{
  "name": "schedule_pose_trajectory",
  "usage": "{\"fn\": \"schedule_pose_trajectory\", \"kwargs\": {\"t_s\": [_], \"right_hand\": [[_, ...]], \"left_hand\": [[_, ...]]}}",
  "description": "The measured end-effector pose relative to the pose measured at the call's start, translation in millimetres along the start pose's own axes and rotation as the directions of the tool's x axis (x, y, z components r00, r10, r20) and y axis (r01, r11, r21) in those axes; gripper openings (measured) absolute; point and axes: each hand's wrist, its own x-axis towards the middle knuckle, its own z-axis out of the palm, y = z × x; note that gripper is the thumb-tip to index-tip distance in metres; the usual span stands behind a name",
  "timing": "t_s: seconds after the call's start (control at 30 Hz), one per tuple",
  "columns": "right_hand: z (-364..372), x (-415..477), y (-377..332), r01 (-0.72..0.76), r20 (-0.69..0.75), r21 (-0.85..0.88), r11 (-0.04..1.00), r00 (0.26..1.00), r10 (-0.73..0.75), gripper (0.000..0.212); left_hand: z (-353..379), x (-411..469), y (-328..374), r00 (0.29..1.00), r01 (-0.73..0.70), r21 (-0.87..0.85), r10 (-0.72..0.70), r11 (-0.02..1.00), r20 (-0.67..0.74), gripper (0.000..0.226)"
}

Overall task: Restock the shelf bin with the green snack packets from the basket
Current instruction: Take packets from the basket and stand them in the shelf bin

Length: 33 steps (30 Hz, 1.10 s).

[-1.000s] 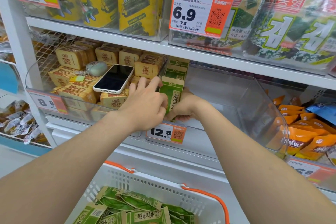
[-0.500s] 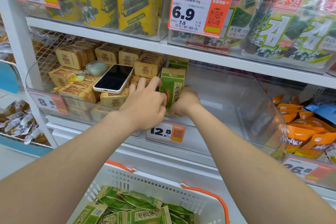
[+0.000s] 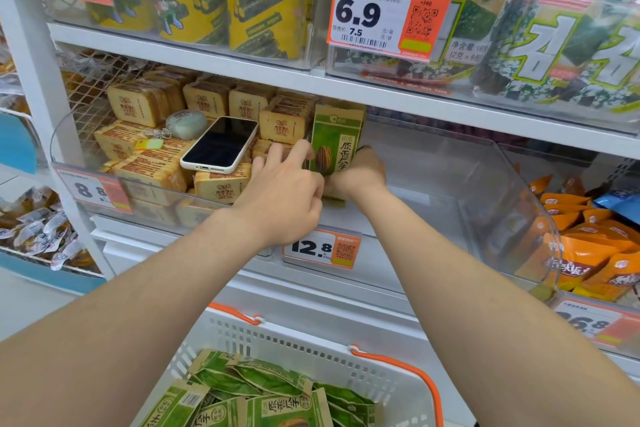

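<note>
A: Standing upright, that green seed packet (image 3: 334, 146)?
B: Yes, long axis vertical, at the shelf bin's (image 3: 485, 184) left end. Grip: the left hand (image 3: 287, 198) pinches its lower left edge, the right hand (image 3: 356, 173) curls round its right; both equally near.

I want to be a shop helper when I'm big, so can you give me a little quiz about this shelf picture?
1. True or false: the phone lies on the orange packets.
2. Which price is on the tag under the green packet that the left hand and right hand hold? A 5.9, B 12.8, C 6.9.
3. Fill in: more green packets wait in the white ____.
Key: 1 false, it lies on the tan biscuit packs; 2 B; 3 basket.
</note>
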Motion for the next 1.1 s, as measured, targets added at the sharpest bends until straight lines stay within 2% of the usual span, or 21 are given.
{"fn": "schedule_pose_trajectory", "kwargs": {"t_s": [0.07, 0.2, 0.3, 0.4, 0.5, 0.57, 0.67, 0.73, 0.83, 0.97, 1.07, 1.1], "right_hand": [[0, 1, 2, 0.003, 0.027, 0.046, 0.999, 1.0, -0.004, 0.07], [0, -6, 3, -0.063, 0.23, 0.096, 0.993, 0.972, 0.04, 0.1], [-3, -12, 4, -0.094, 0.274, 0.172, 0.981, 0.961, 0.045, 0.087], [-7, -19, 6, -0.075, 0.281, 0.168, 0.983, 0.959, 0.025, 0.068], [-5, -19, 9, -0.042, 0.268, 0.172, 0.984, 0.963, -0.006, 0.086], [-4, -19, 9, -0.036, 0.268, 0.146, 0.989, 0.964, -0.004, 0.089], [-1, -20, 9, -0.035, 0.283, 0.035, 0.999, 0.959, 0.024, 0.079], [-2, -21, 9, -0.045, 0.275, 0.056, 0.997, 0.961, 0.028, 0.077], [-8, -24, 11, -0.026, 0.18, 0.143, 0.989, 0.984, 0.0, 0.062], [-18, -30, 15, -0.007, 0.072, 0.116, 0.993, 0.997, -0.001, 0.04], [-23, -44, 16, 0.09, 0.169, -0.042, 0.995, 0.982, -0.082, 0.012], [-24, -50, 16, 0.147, 0.209, -0.058, 0.987, 0.969, -0.132, 0.014]], "left_hand": [[0, 0, 0, 1.0, 0.0, -0.004, 0.0, 1.0, 0.005, 0.021], [-1, 1, -1, 1.0, -0.006, -0.005, 0.006, 1.0, 0.016, 0.021], [-1, 1, -2, 1.0, -0.011, 0.007, 0.011, 1.0, 0.023, 0.021], [-1, 0, -1, 1.0, -0.007, 0.034, 0.006, 0.999, 0.025, 0.021], [-1, 0, -1, 1.0, -0.002, 0.056, 0.001, 0.998, 0.027, 0.024], [-1, 0, -1, 1.0, -0.003, 0.071, 0.001, 0.997, 0.026, 0.028], [-1, -2, 1, 1.0, 0.003, 0.09, -0.003, 0.996, 0.01, 0.031], [-1, -4, 2, 0.999, 0.02, 0.092, -0.018, 0.996, -0.027, 0.03], [0, -8, 5, 0.995, 0.046, 0.122, -0.034, 0.991, -0.097, 0.034], [-2, -14, 7, 0.986, 0.064, 0.146, -0.039, 0.987, -0.164, 0.031], [-7, -22, 11, 0.981, 0.074, 0.142, -0.047, 0.987, -0.187, 0.027], [-9, -25, 13, 0.98, 0.072, 0.14, -0.043, 0.988, -0.196, 0.025]]}}
